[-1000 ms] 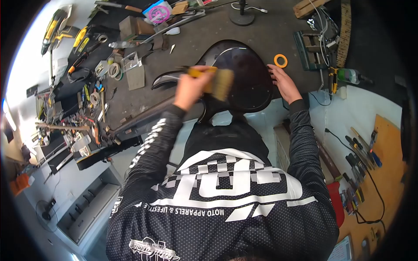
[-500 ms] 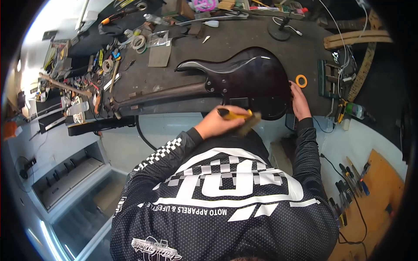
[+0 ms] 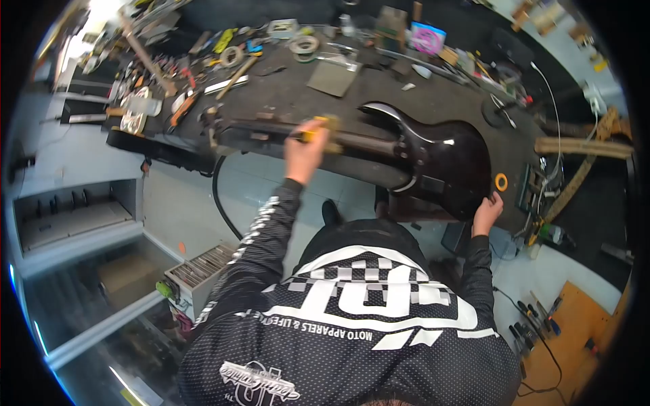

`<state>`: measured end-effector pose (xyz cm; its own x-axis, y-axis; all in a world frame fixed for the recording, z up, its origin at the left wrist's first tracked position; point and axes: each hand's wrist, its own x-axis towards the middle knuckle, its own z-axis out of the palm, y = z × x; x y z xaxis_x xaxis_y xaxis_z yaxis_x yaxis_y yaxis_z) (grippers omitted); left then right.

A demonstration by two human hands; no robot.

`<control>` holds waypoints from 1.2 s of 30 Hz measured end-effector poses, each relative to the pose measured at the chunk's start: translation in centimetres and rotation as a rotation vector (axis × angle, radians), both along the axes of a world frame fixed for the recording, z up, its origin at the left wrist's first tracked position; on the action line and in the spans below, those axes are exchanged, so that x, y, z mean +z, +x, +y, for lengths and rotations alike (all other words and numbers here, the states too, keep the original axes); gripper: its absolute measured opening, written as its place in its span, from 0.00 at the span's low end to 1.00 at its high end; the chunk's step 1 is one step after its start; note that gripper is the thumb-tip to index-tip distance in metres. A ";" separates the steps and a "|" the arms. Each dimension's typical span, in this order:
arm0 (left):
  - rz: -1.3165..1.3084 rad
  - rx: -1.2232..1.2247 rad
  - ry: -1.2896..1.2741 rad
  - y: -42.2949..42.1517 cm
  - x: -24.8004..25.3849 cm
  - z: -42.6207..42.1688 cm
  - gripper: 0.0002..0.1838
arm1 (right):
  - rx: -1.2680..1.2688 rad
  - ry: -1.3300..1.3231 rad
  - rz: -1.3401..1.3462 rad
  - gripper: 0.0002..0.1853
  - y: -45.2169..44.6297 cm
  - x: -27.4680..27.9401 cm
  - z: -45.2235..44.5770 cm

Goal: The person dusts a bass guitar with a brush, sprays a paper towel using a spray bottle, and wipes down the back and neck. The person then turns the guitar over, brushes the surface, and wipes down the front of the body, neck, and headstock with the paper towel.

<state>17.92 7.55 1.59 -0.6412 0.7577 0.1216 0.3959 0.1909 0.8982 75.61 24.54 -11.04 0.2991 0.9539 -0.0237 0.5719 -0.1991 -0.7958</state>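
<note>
The guitar (image 3: 450,152) lies along the bench's (image 3: 284,91) near edge, bare bench beyond its neck (image 3: 369,145). The left hand (image 3: 304,154), over the neck, closes round a brush (image 3: 331,134); the right hand (image 3: 487,212), loosely open, touches the guitar's body edge.

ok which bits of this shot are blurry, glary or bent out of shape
Head view: the left hand and yellow brush are motion-smeared, the shirt print crisper; head view: small white glare on the glossy guitar body, blown-out light at upper left; head view: fisheye bends the workbench, with black corners.
</note>
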 end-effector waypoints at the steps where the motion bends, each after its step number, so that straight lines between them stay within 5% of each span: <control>1: -0.221 -0.073 -0.026 2.2 0.0 0.0 0.18 | 0.011 0.028 -0.085 0.28 -1.4 0.9 -0.8; 3: -0.578 -0.222 -0.124 3.0 -1.3 -0.3 0.20 | 0.103 0.117 -0.246 0.29 -5.5 3.9 -3.0; 6: -0.246 -0.123 -0.097 -3.9 -4.6 -3.8 0.22 | 0.239 0.226 -0.288 0.28 -11.0 7.7 -6.2; 9: 0.427 0.116 0.045 -12.3 -0.3 -10.1 0.17 | 0.354 0.303 -0.273 0.27 -15.7 9.1 -9.3; 11: 0.480 0.198 0.073 -17.0 1.9 -14.9 0.17 | 0.420 0.291 -0.249 0.27 -18.8 9.7 -11.8; 17: 0.146 0.309 -0.010 -18.9 2.5 -28.4 0.16 | 0.662 0.297 -0.143 0.25 -29.0 11.2 -17.4; 19: 0.001 0.317 -0.034 -16.4 2.0 -31.5 0.16 | 0.750 0.341 -0.137 0.15 -32.2 11.6 -18.2; 21: -0.184 0.344 -0.063 -13.7 1.3 -33.8 0.16 | 0.800 -0.140 0.162 0.12 -34.8 13.2 -18.9; 22: -0.253 0.361 -0.092 -12.8 0.7 -34.6 0.16 | 0.868 -0.132 0.218 0.12 -36.1 13.4 -19.5; 26: -0.292 0.336 -0.169 -11.7 -2.0 -34.6 0.15 | 1.103 -0.245 0.387 0.16 -40.0 12.2 -20.2; 30: -0.260 0.279 -0.055 -13.9 0.8 -29.6 0.14 | 1.223 -0.491 0.453 0.16 -44.5 12.9 -18.7; 34: -0.094 0.221 0.070 -18.1 6.2 -24.4 0.13 | 1.379 -0.508 0.559 0.14 -50.8 20.0 -15.8; 36: -0.039 0.287 0.150 -20.2 8.4 -22.5 0.14 | 1.524 -0.509 0.701 0.13 -54.1 28.0 -14.0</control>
